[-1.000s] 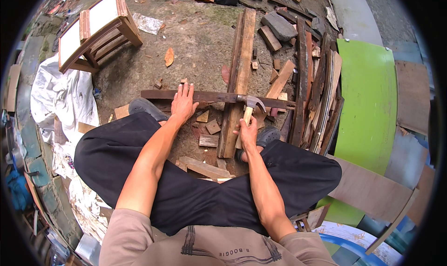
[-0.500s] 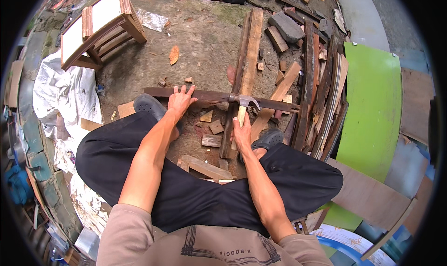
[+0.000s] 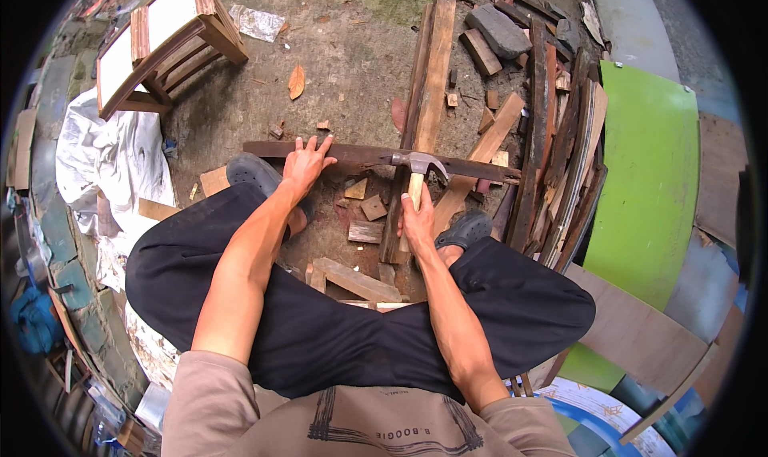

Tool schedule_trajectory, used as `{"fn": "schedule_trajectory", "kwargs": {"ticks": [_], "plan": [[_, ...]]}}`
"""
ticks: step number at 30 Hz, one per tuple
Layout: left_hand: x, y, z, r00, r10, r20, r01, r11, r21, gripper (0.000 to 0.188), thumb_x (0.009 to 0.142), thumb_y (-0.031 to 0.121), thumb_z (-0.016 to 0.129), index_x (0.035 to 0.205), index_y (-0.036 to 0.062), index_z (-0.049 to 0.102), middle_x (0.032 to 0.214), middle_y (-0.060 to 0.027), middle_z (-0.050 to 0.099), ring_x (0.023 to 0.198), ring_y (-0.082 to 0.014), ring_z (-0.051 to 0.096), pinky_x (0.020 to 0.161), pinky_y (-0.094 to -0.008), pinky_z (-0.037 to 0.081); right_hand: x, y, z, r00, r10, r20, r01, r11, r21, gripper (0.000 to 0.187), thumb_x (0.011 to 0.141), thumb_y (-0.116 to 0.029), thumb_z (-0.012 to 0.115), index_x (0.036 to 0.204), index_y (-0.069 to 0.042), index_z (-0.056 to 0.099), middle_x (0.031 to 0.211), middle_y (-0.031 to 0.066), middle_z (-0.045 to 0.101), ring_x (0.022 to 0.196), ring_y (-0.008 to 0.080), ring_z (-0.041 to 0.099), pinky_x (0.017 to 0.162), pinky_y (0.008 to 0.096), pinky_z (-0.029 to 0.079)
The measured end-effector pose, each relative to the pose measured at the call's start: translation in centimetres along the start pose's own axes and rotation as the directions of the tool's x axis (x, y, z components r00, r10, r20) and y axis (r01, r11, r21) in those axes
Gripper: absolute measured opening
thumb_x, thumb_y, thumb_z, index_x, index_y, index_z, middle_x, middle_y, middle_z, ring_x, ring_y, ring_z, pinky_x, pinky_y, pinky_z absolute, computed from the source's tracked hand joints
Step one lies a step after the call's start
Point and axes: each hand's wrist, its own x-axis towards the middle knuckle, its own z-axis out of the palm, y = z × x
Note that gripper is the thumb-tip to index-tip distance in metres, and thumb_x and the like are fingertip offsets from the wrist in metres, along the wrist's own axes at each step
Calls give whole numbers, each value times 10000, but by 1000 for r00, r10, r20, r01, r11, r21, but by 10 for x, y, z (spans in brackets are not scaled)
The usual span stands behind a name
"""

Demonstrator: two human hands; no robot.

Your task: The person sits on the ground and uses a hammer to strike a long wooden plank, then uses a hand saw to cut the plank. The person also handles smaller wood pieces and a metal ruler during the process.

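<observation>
A dark wooden plank [image 3: 364, 155] lies crosswise in front of me, over other lengths of wood. My left hand [image 3: 306, 167] rests on its left part, fingers stretched out and spread over the top. In my right hand [image 3: 417, 219] is the pale wooden handle of a claw hammer [image 3: 419, 163], with the fingers wrapped round it. The metal head is at the plank, right of its middle, claw toward the right. Whether the head touches the wood or a nail, I cannot tell. Beneath the plank, a long brown beam [image 3: 436, 73] runs away from me.
Several wood offcuts [image 3: 366, 231] lie between my feet. On the right are stacked dark boards [image 3: 552, 153], a grey block [image 3: 494, 31] and a green panel [image 3: 640, 177]. A wooden stool [image 3: 172, 49] lies at the far left, by a white cloth [image 3: 112, 161].
The view has shifted slightly. Both hands keep nearly the same places, the left on the plank and the right round the hammer handle.
</observation>
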Motion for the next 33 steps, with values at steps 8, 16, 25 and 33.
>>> {"fn": "schedule_trajectory", "kwargs": {"ticks": [8, 16, 25, 33], "plan": [[-2, -1, 5, 1000, -31, -6, 31, 999, -44, 615, 912, 507, 580, 1442, 224, 444, 1383, -183, 520, 1230, -503, 514, 859, -492, 558, 23, -5, -19, 958, 13, -286, 54, 973, 226, 485, 990, -182, 549, 1439, -117, 376, 743, 32, 513, 450, 119, 492, 344, 277, 430], [-2, -6, 8, 999, -35, 8, 35, 998, -42, 617, 906, 496, 599, 1434, 214, 448, 1383, -173, 520, 1236, -503, 509, 864, -496, 556, 25, -12, -39, 998, 16, 64, -6, 988, -151, 595, 966, -194, 586, 1514, -141, 361, 737, 49, 588, 446, 125, 510, 363, 295, 434], [0, -3, 5, 999, -37, 25, 38, 999, -27, 617, 911, 507, 582, 1430, 205, 442, 1396, -181, 507, 1249, -508, 496, 867, -498, 556, 13, 8, 11, 995, -63, -72, 65, 997, 30, 615, 987, -173, 557, 1533, -124, 277, 715, 37, 552, 421, 127, 493, 349, 289, 429], [-4, -3, 3, 999, -35, 2, 35, 998, -46, 611, 917, 506, 575, 1434, 206, 444, 1386, -177, 513, 1246, -509, 496, 863, -498, 555, 37, -12, -39, 977, 5, -212, 39, 979, 201, 577, 982, -187, 567, 1501, -123, 324, 711, 42, 534, 436, 120, 495, 333, 283, 423]]}}
